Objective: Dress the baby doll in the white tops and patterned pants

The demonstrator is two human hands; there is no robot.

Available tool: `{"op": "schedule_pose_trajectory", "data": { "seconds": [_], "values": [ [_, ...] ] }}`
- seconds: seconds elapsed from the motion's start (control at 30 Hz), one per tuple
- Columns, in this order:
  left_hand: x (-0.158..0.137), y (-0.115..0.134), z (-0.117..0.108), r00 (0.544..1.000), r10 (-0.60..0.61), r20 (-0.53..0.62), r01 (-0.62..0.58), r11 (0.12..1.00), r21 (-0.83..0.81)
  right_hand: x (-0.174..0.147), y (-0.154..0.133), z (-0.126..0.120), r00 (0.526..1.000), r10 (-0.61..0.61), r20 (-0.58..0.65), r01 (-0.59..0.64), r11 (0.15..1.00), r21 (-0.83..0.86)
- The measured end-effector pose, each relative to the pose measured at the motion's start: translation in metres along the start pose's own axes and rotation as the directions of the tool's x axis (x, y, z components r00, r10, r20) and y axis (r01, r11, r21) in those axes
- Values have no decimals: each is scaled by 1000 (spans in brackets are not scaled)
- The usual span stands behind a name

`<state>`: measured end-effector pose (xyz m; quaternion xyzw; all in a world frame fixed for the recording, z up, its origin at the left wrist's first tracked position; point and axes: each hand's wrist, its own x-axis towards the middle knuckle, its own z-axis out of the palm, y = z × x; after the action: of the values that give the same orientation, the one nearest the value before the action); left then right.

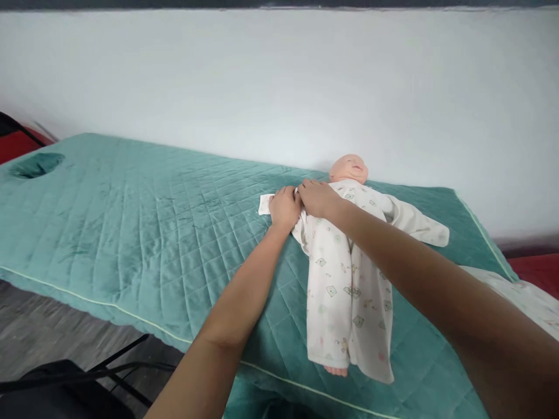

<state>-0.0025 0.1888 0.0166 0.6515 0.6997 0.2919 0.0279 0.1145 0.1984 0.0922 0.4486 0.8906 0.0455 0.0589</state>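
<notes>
A baby doll (349, 169) lies on its back on a green quilted bed cover, its head toward the wall. It has on a white printed baby gown (329, 279), open down the front, with toes showing under the lower hem. My left hand (286, 208) is closed round the gown's sleeve on the left, whose white cuff (265, 204) sticks out beyond my fingers. Right beside it, my right hand (318, 198) has its fingers curled on the same sleeve nearer the shoulder. The doll's arm there is hidden. The other sleeve (421, 226) stretches out to the right.
The green quilted cover (144, 227) spreads over a long bed along a white wall (218, 81), with a face hole (39, 165) at the far left. White printed cloth (519, 297) lies at the right edge. A black chair-like object (61, 387) stands at the lower left.
</notes>
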Motion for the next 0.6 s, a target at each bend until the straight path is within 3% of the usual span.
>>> {"op": "schedule_pose_trajectory", "data": {
  "seconds": [0.23,0.43,0.6],
  "values": [
    [0,1,-4,1000,8,0,-8,999,46,11,8,-2,997,-17,73,20,999,-33],
    [-3,-8,-8,998,-25,-53,27,999,23,-3,21,-10,998,-50,46,54,996,-77],
    [-2,-17,-6,993,-107,-42,106,993,-45,-18,31,-20,1000,-7,29,10,994,-113]
  ]
}}
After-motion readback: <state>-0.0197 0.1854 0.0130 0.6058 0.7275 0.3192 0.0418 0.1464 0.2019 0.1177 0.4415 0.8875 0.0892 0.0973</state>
